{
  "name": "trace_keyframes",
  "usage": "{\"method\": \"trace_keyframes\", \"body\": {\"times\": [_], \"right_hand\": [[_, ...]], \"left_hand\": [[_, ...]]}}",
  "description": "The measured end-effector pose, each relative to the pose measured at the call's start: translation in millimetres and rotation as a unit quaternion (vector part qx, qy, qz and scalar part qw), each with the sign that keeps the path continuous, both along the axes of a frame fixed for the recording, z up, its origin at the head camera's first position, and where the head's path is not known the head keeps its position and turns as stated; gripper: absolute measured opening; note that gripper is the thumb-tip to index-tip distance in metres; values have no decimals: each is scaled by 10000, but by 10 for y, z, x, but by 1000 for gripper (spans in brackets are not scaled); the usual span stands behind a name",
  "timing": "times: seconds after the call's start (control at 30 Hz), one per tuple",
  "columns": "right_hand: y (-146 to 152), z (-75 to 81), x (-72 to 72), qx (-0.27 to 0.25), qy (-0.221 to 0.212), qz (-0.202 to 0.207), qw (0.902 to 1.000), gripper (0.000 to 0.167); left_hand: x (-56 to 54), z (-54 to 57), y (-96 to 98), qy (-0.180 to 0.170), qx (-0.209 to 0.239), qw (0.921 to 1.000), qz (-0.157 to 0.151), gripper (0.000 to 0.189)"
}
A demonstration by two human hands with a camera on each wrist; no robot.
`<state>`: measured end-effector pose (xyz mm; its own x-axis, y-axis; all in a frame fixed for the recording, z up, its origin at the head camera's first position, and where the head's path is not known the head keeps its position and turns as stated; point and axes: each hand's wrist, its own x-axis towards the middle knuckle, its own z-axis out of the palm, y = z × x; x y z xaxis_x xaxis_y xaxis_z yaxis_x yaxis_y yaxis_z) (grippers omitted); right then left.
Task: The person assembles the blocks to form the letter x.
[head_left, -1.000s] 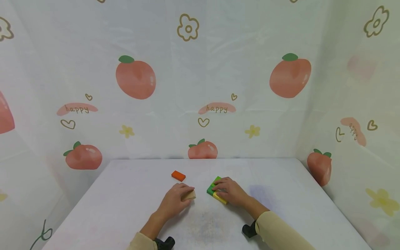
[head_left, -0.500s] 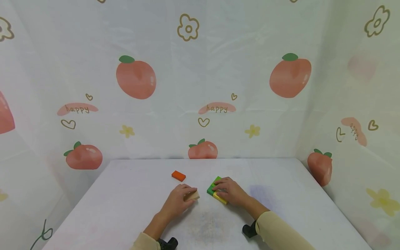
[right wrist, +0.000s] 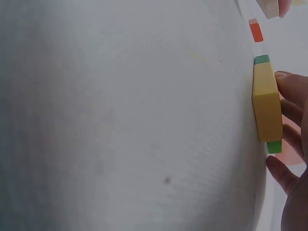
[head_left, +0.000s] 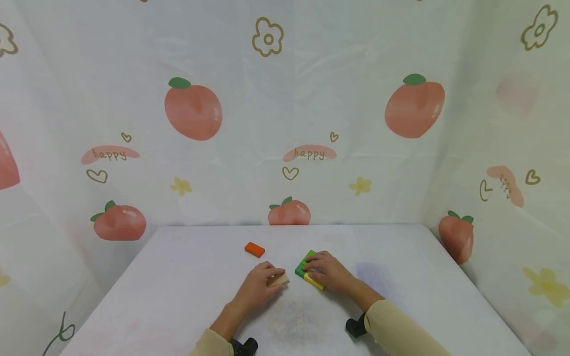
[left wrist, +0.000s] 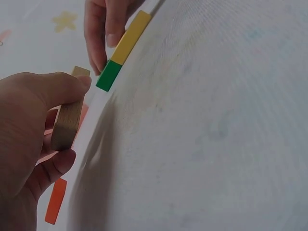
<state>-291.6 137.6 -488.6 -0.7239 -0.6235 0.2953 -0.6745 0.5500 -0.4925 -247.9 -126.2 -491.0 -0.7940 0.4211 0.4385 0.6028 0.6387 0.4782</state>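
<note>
My left hand (head_left: 258, 288) pinches a plain wooden block (head_left: 278, 280) between thumb and fingers. In the left wrist view the wooden block (left wrist: 68, 122) is held tilted, one end sticking out past the fingers. To its right, my right hand (head_left: 333, 273) lies over a cluster of flat blocks with bent fingers, holding them against the table. A yellow block (head_left: 314, 282) forms the near side of this cluster, a dark green block (head_left: 300, 270) its left corner. Bright green (head_left: 310, 253) shows at the far end. Fingers hide the cluster's middle.
An orange block (head_left: 255, 249) lies by itself farther back, beyond the left hand. The white table (head_left: 200, 277) ends at a fruit-printed curtain (head_left: 240, 173) behind and at the sides. Black wrist mounts (head_left: 355, 327) sit below both wrists.
The left hand has moved to the right with the wooden block, narrowing the gap to the cluster. My right hand and the blocks under it have stayed in place.
</note>
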Motion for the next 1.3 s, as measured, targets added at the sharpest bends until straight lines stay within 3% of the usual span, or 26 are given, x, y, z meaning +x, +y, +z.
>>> {"method": "trace_keyframes", "body": {"times": [0.47,0.87,1.17,1.3], "right_hand": [[-14,7,-15,51,-3,-52,10000,19],[-11,17,-10,69,-81,-73,9999,19],[22,3,-12,-99,344,204,9991,19],[26,6,-9,-148,326,245,9991,19]], "left_hand": [[-49,-12,95,-584,-231,9979,147,34],[-46,-10,220,-593,-120,9977,288,35],[-45,-33,318,-510,-47,9971,563,35],[-25,-24,371,-540,-51,9960,714,35]]}}
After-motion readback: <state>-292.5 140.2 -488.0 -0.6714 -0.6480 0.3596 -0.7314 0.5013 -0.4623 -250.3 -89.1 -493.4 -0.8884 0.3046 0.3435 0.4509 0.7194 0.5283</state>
